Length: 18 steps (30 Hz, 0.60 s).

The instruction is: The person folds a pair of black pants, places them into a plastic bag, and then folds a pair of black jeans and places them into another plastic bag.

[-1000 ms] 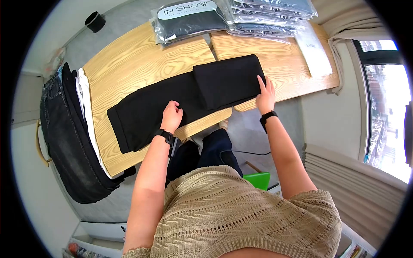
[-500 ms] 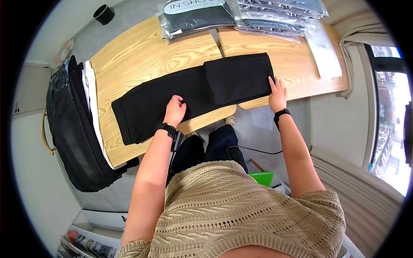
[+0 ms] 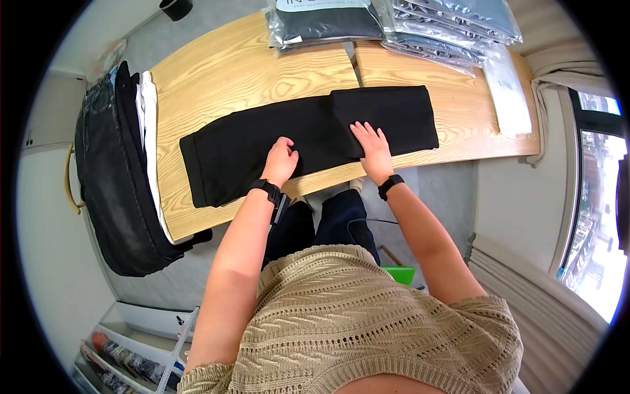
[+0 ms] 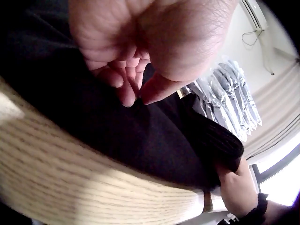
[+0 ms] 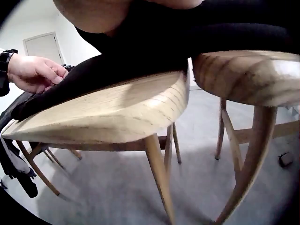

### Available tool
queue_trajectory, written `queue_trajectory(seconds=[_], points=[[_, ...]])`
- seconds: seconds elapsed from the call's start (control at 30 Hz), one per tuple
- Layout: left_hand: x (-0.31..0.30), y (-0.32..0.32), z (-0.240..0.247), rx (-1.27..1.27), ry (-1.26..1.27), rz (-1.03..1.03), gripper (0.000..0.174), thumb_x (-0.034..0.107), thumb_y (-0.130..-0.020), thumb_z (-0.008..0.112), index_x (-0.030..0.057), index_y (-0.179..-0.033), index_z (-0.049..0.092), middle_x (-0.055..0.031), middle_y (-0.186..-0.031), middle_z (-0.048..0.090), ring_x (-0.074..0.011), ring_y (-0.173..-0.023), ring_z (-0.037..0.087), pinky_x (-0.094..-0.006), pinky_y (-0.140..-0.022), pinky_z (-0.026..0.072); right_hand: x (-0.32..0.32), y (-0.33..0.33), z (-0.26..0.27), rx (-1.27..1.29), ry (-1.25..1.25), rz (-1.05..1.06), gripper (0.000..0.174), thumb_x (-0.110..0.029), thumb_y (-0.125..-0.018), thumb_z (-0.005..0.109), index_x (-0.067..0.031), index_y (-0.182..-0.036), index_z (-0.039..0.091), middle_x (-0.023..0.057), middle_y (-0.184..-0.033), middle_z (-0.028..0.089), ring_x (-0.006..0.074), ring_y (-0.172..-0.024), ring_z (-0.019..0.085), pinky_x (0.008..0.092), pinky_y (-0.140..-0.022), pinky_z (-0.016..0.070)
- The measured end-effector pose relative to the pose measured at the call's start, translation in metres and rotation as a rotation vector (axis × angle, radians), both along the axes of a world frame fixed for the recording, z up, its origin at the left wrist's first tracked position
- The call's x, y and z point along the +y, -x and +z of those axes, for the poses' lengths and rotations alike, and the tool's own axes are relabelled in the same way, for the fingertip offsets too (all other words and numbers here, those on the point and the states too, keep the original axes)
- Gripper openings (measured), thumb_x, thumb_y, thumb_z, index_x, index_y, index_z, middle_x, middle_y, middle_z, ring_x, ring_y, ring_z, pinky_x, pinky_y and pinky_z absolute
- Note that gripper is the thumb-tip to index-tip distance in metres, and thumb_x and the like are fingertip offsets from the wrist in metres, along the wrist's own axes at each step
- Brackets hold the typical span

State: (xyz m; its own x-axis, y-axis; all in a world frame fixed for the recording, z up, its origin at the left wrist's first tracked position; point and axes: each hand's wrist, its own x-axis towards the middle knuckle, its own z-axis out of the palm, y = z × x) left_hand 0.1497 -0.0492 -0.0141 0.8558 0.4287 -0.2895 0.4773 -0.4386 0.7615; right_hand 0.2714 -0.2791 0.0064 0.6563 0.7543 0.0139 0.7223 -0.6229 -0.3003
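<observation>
A pair of black trousers (image 3: 262,141) lies lengthwise on the wooden table, waistband toward the left, with the leg end folded back over itself at the right. My left hand (image 3: 281,164) rests on the middle of the trousers near their front edge, fingers loosely bent. In the left wrist view its thumb and fingertips come close together on the cloth, which lies flat around them. Spread fingers of my right hand (image 3: 374,154) lie flat on the trousers at the inner edge of the folded part. The right wrist view hides most of that hand.
Clear bags of folded clothes (image 3: 453,29) are stacked at the back, beside a bagged dark garment (image 3: 328,26). A flat white packet (image 3: 506,92) lies at the right. Dark jeans (image 3: 108,171) and white clothing hang at the left. A gap separates the two wooden tabletops (image 3: 262,72).
My right hand has moved left from the outer end of the folded trousers onto the fold's inner edge. The left hand keeps its place on the cloth, while the head view has shifted.
</observation>
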Motion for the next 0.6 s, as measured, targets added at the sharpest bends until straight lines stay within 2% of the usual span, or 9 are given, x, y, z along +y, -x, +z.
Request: queue_trajectory(seconds=[0.1,0.2,0.27,0.33,0.4,0.43,0.47,0.53,0.6], points=[[-0.001,0.001,-0.001,-0.01,-0.016,-0.006,0.024,0.007,-0.08,0.063,-0.0003,-0.101,0.054,-0.0127,-0.08,0.061,-0.0276,-0.077,0.061,-0.0362,-0.072,0.0489,-0.001,0.005,0.001,-0.022,0.021,0.05,0.08,-0.008,-0.066,0.071,-0.0157,-0.139,0.038,0.0062,-0.142,0.041,0.0265,-0.133,0.033,0.0466,-0.11,0.0227],[0.003,0.0,-0.001,-0.006,-0.014,-0.014,0.027,0.008,-0.08,0.063,-0.0009,-0.104,0.054,-0.0132,-0.082,0.061,-0.0272,-0.079,0.061,-0.0355,-0.072,0.0492,0.019,0.015,0.012,-0.053,0.114,0.031,0.078,-0.01,-0.067,0.067,-0.0125,-0.139,0.038,0.0098,-0.142,0.039,0.0277,-0.134,0.032,0.0487,-0.11,0.0214],[0.005,0.005,0.001,-0.053,-0.009,-0.086,0.029,0.008,-0.08,0.063,-0.001,-0.107,0.054,-0.0147,-0.084,0.062,-0.0282,-0.08,0.061,-0.0353,-0.073,0.0491,0.04,0.03,0.03,0.062,-0.06,0.037,0.074,-0.009,-0.066,0.061,-0.0084,-0.137,0.04,0.0133,-0.141,0.039,0.0286,-0.134,0.031,0.05,-0.109,0.0213],[0.012,0.012,0.003,0.0,0.038,-0.103,0.031,0.008,-0.082,0.062,-0.0011,-0.111,0.054,-0.014,-0.09,0.062,-0.0255,-0.086,0.062,-0.0335,-0.078,0.049,0.062,0.049,0.036,0.11,-0.166,0.314,0.068,-0.005,-0.067,0.056,-0.0059,-0.133,0.043,0.0141,-0.139,0.041,0.0274,-0.133,0.033,0.0488,-0.109,0.0226],[0.023,0.022,0.006,-0.085,0.286,-0.111,0.031,0.006,-0.085,0.058,-0.0009,-0.114,0.053,-0.0122,-0.099,0.063,-0.0216,-0.093,0.061,-0.0311,-0.083,0.0485,0.083,0.074,0.009,0.096,-0.163,0.395,0.062,-0.008,-0.074,0.056,-0.0067,-0.134,0.042,0.0121,-0.14,0.042,0.0257,-0.133,0.034,0.047,-0.11,0.0232],[0.033,0.033,0.01,-0.084,0.373,-0.098,0.03,0.002,-0.087,0.055,-0.0003,-0.117,0.053,-0.0108,-0.106,0.062,-0.0182,-0.1,0.059,-0.0289,-0.088,0.0475,0.091,0.085,0.005,0.15,-0.182,0.367,0.055,-0.015,-0.082,0.056,-0.0085,-0.135,0.042,0.0098,-0.14,0.042,0.0243,-0.133,0.035,0.0451,-0.11,0.0237],[0.044,0.046,0.015,-0.081,0.445,-0.034,0.031,-0.002,-0.086,0.052,0.0001,-0.117,0.053,-0.0116,-0.107,0.062,-0.0177,-0.1,0.06,-0.0282,-0.087,0.0481,0.099,0.09,-0.006,0.106,-0.101,0.386,0.053,-0.026,-0.087,0.056,-0.0123,-0.136,0.041,0.0087,-0.142,0.039,0.0247,-0.134,0.033,0.0472,-0.109,0.0232],[0.074,0.08,0.027,-0.121,0.386,0.014,0.03,-0.006,-0.084,0.05,0.0006,-0.113,0.056,-0.0109,-0.104,0.063,-0.0163,-0.099,0.06,-0.0279,-0.086,0.0488,0.11,0.098,-0.01,0.045,-0.03,0.357,0.052,-0.031,-0.089,0.055,-0.0164,-0.137,0.041,0.0075,-0.145,0.035,0.0259,-0.135,0.029,0.05,-0.108,0.0225],[0.097,0.118,0.038,-0.186,0.075,0.004,0.028,-0.007,-0.079,0.049,0.0007,-0.104,0.06,-0.0134,-0.1,0.064,-0.0231,-0.094,0.063,-0.0314,-0.082,0.0502,0.115,0.101,-0.014,0.003,0.01,0.33,0.052,-0.037,-0.09,0.052,-0.0208,-0.138,0.041,0.006,-0.147,0.031,0.0275,-0.136,0.025,0.0512,-0.108,0.0214]])
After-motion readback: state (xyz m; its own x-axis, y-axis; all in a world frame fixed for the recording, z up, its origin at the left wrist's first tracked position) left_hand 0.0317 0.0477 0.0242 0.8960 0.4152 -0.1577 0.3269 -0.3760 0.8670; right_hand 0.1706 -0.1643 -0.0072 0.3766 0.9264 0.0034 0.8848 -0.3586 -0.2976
